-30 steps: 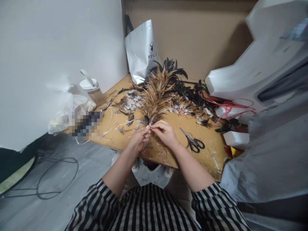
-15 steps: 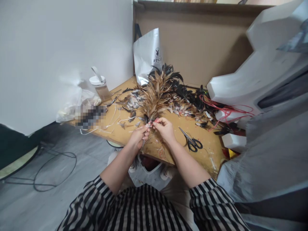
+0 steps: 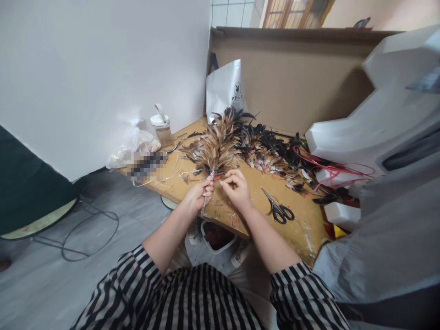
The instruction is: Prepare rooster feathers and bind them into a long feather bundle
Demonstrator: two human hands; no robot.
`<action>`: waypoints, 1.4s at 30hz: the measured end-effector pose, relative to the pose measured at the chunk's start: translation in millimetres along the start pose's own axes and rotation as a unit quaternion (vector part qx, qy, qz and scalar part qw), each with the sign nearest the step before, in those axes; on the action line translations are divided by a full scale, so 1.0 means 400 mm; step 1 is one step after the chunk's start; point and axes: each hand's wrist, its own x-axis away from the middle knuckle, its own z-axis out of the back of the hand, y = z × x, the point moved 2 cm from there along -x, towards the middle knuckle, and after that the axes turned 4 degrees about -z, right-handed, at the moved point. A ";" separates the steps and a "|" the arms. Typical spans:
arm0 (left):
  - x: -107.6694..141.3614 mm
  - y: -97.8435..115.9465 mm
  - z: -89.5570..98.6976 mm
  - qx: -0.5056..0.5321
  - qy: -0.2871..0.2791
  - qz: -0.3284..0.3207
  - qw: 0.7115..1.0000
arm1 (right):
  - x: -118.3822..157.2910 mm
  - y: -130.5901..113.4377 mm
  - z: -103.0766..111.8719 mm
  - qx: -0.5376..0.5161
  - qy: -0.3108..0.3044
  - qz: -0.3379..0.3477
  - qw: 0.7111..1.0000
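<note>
My left hand is closed around the handle end of a feather duster, just below its plumes. Brown and tan feathers fan out away from me, with black ones at the far tip. A short red strip crosses the duster's neck and reaches towards my right hand. The right thumb and forefinger pinch together at the end of that strip. Black-handled scissors lie on the table to the right of my right hand, blades pointing away.
Loose feathers are heaped along the back of the wooden table. Red cord lies at the right beside white foam pieces. A lidded cup, plastic bag and silver bag stand further back.
My right hand has drawn slightly away from the duster's neck, and the red strip now shows between the hands. The duster has turned a little; the camera view has shifted.
</note>
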 end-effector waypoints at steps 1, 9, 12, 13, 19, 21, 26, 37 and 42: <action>-0.002 0.001 0.000 0.002 0.004 0.002 1.000 | 0.005 -0.009 -0.002 0.026 -0.012 0.036 0.999; -0.015 -0.013 0.007 -0.078 0.010 -0.055 0.995 | 0.027 -0.039 -0.016 0.147 -0.123 0.217 0.957; -0.012 -0.013 0.016 -0.109 0.004 -0.067 0.992 | 0.024 -0.035 -0.017 0.094 -0.118 0.198 0.969; -0.010 -0.013 0.020 -0.121 -0.002 -0.069 0.990 | 0.021 -0.032 -0.016 0.070 -0.107 0.180 0.975; -0.004 -0.024 0.034 -0.244 -0.057 -0.101 0.963 | 0.003 -0.016 -0.011 -0.044 -0.052 0.003 0.998; -0.002 -0.032 0.035 -0.282 -0.062 -0.111 0.951 | 0.001 -0.009 -0.014 -0.079 -0.040 -0.064 0.994; -0.007 -0.049 0.041 -0.364 -0.062 -0.160 0.915 | 0.002 0.009 -0.026 -0.102 -0.026 -0.161 0.981; -0.028 -0.043 0.029 -0.606 -0.066 -0.415 0.675 | 0.004 0.029 -0.024 -0.104 0.031 -0.181 0.977; -0.029 -0.033 0.020 -0.688 -0.037 -0.448 0.569 | 0.008 0.031 -0.029 -0.100 0.014 -0.170 0.980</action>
